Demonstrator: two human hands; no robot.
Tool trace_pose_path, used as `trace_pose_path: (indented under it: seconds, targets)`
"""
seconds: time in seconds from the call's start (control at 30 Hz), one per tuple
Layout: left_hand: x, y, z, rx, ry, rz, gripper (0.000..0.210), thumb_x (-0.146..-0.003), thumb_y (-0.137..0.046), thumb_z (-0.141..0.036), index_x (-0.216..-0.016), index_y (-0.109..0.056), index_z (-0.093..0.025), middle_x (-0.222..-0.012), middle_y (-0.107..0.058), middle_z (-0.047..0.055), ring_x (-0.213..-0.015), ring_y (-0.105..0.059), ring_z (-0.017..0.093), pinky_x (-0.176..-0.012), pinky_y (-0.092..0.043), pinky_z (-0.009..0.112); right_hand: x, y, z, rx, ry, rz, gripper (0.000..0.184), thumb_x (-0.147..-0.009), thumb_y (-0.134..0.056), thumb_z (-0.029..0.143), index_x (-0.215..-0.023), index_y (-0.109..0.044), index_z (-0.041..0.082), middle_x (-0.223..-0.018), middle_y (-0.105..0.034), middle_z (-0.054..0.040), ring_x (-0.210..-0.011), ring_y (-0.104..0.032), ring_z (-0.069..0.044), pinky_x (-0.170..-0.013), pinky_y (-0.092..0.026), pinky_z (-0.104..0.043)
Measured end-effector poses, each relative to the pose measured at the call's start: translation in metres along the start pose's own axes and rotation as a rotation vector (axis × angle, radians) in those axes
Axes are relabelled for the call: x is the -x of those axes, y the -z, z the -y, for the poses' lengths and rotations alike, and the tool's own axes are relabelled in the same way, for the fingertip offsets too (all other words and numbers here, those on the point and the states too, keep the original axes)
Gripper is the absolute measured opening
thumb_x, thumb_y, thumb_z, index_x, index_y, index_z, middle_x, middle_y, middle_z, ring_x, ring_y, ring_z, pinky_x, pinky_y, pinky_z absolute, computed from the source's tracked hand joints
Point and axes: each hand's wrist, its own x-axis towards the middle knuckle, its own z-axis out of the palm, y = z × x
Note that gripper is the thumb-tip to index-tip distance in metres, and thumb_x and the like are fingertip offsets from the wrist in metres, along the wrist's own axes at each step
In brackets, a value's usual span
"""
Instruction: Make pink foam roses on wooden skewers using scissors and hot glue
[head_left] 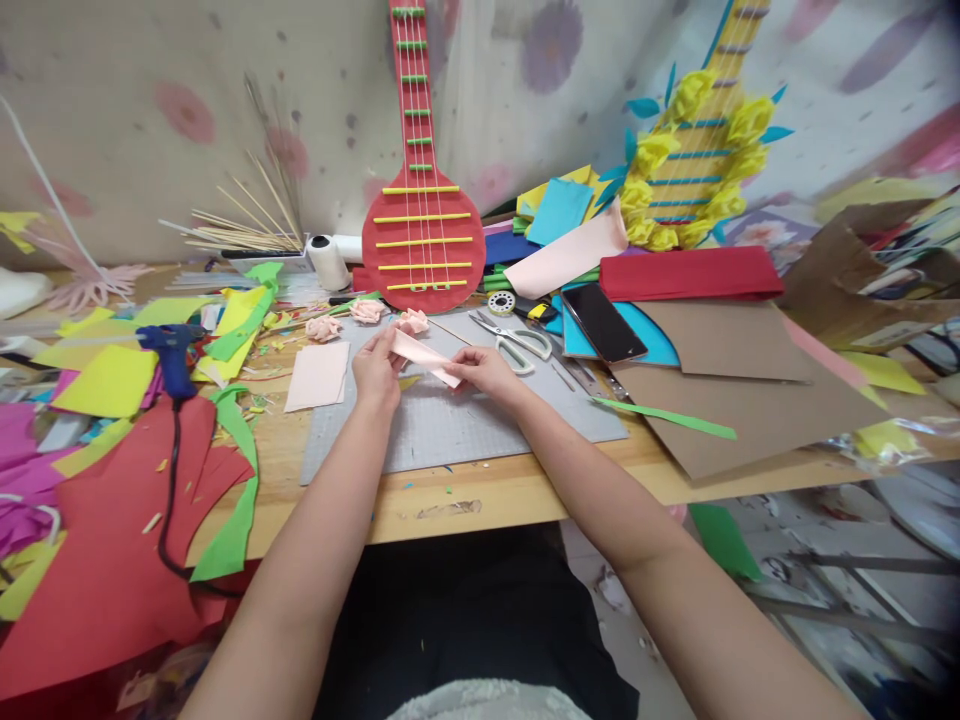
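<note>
A strip of pale pink paper (424,357) is stretched between my two hands over the grey cutting mat (457,437). My left hand (377,370) pinches its left end, and my right hand (485,374) grips the lower right end between thumb and fingers. Just beyond lie pink paper flowers (367,311), one of them close behind the strip. To the left of my left hand is a small stack of pink paper squares (318,376). A pair of scissors (514,342) with pale handles rests on the mat beyond my right hand.
A red paper lute (424,245) leans at the back, and a yellow one with flowers (694,160) stands at right. A blue glue gun (171,360) with its cord lies left among paper scraps. A phone (604,322) and brown cardboard (750,420) are on the right.
</note>
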Motion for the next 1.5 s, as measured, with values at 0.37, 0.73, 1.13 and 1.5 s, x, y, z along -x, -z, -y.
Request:
trace_pose_path:
  seconds: [0.37,0.73,1.13,1.5]
  targets:
    - [0.022,-0.011,0.027,-0.151,0.179,0.217,0.026,-0.058,-0.075,-0.021,-0.079,-0.065,-0.01,-0.08,-0.07,0.01,-0.091,-0.065,0.023,-0.082,-0.05,0.033,0.002,-0.004,0.002,-0.056,0.036,-0.016,0.03,-0.056,-0.076,0.037,-0.062,-0.057,0.014,-0.055,-0.061,0.0021,-0.047,-0.056,-0.009,-0.049,-0.049,-0.023]
    - [0.004,0.001,0.007,-0.016,-0.041,-0.043,0.017,-0.079,-0.057,-0.029,-0.083,-0.063,-0.012,-0.097,-0.069,0.012,-0.09,-0.066,0.018,-0.077,-0.051,0.026,0.0,0.0,-0.002,0.006,-0.002,-0.005,0.029,-0.059,-0.075,0.035,-0.065,-0.056,0.015,-0.055,-0.061,0.0013,-0.047,-0.057,-0.009,-0.047,-0.048,-0.021]
    - [0.021,-0.009,0.03,-0.208,0.112,0.144,0.015,-0.072,-0.062,-0.018,-0.085,-0.063,-0.011,-0.083,-0.07,0.011,-0.083,-0.067,0.02,-0.079,-0.051,0.035,0.006,0.008,0.003,0.105,0.054,0.027,0.026,-0.075,-0.058,0.043,-0.074,-0.059,0.016,-0.065,-0.063,-0.0019,-0.054,-0.058,-0.011,-0.057,-0.049,-0.027]
    - [0.016,-0.001,0.024,-0.356,0.295,0.302,0.018,-0.064,-0.071,-0.021,-0.077,-0.068,-0.01,-0.068,-0.068,0.007,-0.067,-0.064,0.016,-0.069,-0.05,0.028,0.006,0.012,0.001,0.575,0.573,-0.045,0.013,-0.075,-0.056,0.017,-0.083,-0.066,0.02,-0.087,-0.049,-0.0043,-0.086,-0.05,-0.014,-0.068,-0.045,-0.025]
